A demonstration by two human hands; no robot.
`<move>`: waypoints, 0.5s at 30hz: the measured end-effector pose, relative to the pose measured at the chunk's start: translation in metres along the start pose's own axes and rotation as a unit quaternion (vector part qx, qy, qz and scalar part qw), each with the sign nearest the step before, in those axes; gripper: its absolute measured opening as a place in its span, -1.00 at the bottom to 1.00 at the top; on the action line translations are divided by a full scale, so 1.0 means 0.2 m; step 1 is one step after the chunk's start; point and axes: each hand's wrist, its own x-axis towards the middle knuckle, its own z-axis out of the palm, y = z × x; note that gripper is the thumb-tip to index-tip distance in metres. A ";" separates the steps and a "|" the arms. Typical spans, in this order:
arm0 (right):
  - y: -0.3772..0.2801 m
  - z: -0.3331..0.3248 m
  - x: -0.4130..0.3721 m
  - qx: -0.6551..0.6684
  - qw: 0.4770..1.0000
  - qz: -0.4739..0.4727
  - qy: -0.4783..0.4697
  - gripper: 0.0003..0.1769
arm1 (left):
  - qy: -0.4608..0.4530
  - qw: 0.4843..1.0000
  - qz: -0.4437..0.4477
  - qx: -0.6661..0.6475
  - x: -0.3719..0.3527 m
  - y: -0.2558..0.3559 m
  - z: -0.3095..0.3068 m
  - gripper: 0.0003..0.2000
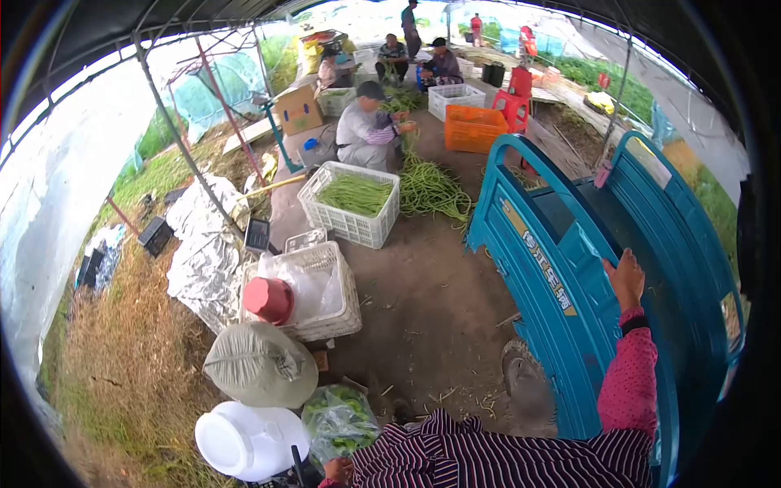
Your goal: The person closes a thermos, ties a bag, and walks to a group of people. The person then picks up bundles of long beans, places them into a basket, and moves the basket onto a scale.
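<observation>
My right hand (626,279), in a pink dotted sleeve with a dark band at the wrist, is closed on the top side rail of a blue cargo bed (537,268) at the right. At the bottom edge my left hand (338,470) shows only in part, and its fingers are hidden. Just beyond it lies a clear plastic bag (340,419) with green vegetables inside. A white plastic drum (248,439) lies left of the bag, and a stuffed pale sack (260,364) rests behind them.
A white crate (346,301) holds plastic bags and a red bucket (268,300). Behind it, another white crate (358,224) contains long green beans, with a bean pile (431,191) beside it. A seated person (366,130) handles beans. An orange crate (474,128) stands near red stools (515,102).
</observation>
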 end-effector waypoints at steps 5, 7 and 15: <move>-0.01 -0.03 0.00 -0.006 1.000 0.007 -0.001 -0.42 | -0.050 0.968 -0.110 -0.222 0.29 0.24 -0.20 -0.81; -0.02 -0.04 0.00 -0.012 1.000 0.007 0.002 -0.41 | -0.054 0.958 -0.127 -0.252 0.35 0.26 -0.26 -0.82; 0.06 0.13 0.01 0.035 0.999 -0.010 0.011 -0.34 | 0.028 0.881 -0.146 -0.449 0.30 -0.04 -0.21 -0.87</move>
